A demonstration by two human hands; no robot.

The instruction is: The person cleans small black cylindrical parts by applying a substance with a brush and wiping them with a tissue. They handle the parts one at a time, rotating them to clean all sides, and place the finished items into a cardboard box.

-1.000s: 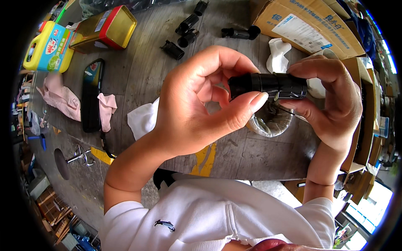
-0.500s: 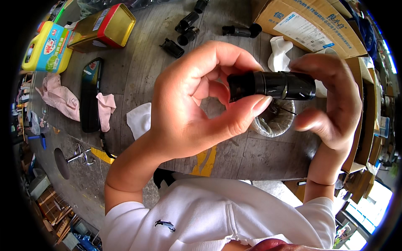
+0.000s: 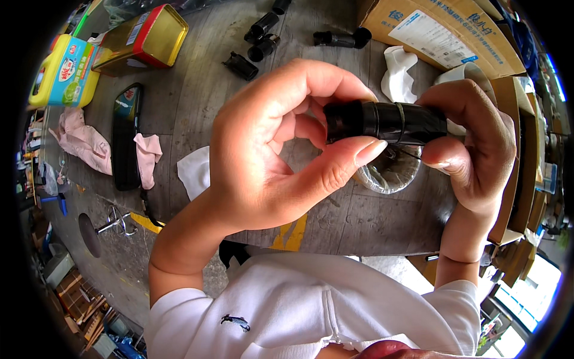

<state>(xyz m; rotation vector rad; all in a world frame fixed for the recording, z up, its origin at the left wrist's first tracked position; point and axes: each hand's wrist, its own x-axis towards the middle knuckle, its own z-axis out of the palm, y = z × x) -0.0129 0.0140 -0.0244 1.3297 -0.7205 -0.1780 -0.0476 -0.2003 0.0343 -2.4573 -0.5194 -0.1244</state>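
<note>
A glossy black cylindrical tube (image 3: 388,121) lies level between my two hands above the table, with a thin raised ring near its middle. My left hand (image 3: 248,161) is closed on its left part, thumb below and fingers over the top. On the right end, my right hand (image 3: 487,152) grips it between thumb and bent fingers. Just behind and below the tube sits a round container lined with clear plastic (image 3: 388,184), partly covered by the tube and my hands. Similar black tubes (image 3: 241,66) lie on the far part of the table.
A cardboard box (image 3: 448,36) stands at the far right, with a crumpled white cloth (image 3: 399,75) before it. On the left are a yellow jug (image 3: 69,72), a red-edged tin (image 3: 149,39), pink cloths (image 3: 84,140) and a long black mirror-like object (image 3: 127,143). A white cloth (image 3: 196,172) lies beside my left wrist.
My right thumb has come up against the tube's right end, where before it was apart from it. The tube has turned slightly about its length; my left hand keeps its hold.
</note>
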